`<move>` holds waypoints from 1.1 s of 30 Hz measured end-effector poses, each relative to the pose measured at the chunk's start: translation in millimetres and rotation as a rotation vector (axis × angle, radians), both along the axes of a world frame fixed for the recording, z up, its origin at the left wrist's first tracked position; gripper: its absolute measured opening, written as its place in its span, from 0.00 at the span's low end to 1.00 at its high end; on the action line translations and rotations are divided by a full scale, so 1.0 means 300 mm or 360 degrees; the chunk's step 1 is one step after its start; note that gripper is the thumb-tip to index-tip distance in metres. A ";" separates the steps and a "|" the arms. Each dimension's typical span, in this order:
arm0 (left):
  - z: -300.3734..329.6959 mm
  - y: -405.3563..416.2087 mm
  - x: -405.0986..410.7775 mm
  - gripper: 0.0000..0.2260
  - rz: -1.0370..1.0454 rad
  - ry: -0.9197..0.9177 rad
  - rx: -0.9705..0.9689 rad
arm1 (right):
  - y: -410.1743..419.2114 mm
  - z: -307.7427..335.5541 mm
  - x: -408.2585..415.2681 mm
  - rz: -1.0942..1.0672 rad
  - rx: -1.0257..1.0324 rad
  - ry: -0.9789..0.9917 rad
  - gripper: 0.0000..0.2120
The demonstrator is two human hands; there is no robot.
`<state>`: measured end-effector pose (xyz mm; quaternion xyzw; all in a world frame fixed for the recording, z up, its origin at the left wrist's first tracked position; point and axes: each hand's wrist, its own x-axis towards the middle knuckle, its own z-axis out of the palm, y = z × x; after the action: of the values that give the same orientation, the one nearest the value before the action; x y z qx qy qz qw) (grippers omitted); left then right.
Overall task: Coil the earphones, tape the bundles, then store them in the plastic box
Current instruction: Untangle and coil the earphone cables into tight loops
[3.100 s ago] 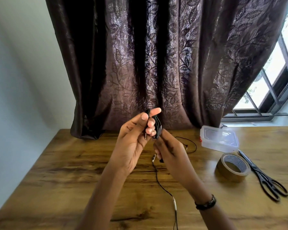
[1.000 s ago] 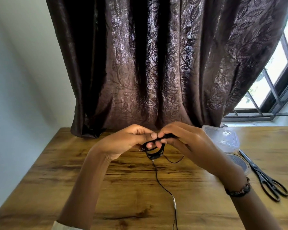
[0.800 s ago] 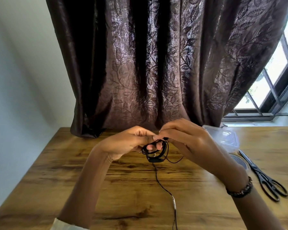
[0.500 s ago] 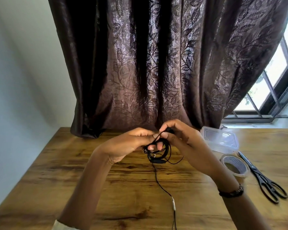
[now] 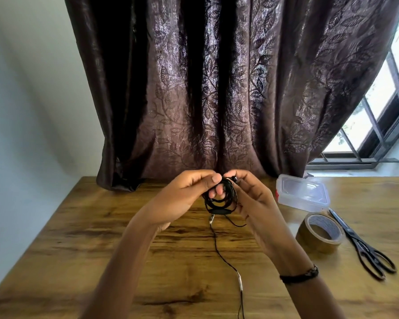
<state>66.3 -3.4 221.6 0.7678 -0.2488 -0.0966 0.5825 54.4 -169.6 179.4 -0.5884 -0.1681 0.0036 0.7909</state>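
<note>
I think I am partway through the first job. The earphones (image 5: 220, 199) are looped into a small ring between my hands, above the table, but a long bit of wire (image 5: 226, 259) hangs loose below them. My left hand (image 5: 184, 199) is curled, pinching the ring. My right hand (image 5: 251, 196) is curled too, gripping its other side. Right of that hand, the tape (image 5: 319, 232) and closed box (image 5: 302, 192) wait unused.
</note>
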 end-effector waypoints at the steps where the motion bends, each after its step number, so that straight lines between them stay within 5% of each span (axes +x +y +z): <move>1: -0.005 -0.005 0.002 0.15 0.0052 -0.0038 -0.0012 | 0.002 0.000 -0.002 0.0011 0.0037 0.0042 0.10; 13: -0.040 -0.029 -0.005 0.14 0.0579 -0.0762 0.0208 | 0.015 0.022 -0.035 -0.0071 0.0035 0.0152 0.17; 25: -0.009 -0.023 -0.029 0.16 0.0441 -0.0453 0.0102 | 0.033 0.006 -0.032 -0.0218 0.0048 0.0008 0.12; 33: -0.010 -0.016 -0.018 0.16 0.0455 -0.0377 0.0090 | -0.003 0.000 -0.042 0.0137 0.0243 0.0147 0.16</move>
<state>60.9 -8.2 218.5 0.8173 -0.2012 0.0713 0.5353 41.7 -170.4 179.6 -0.5178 -0.1564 0.0518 0.8395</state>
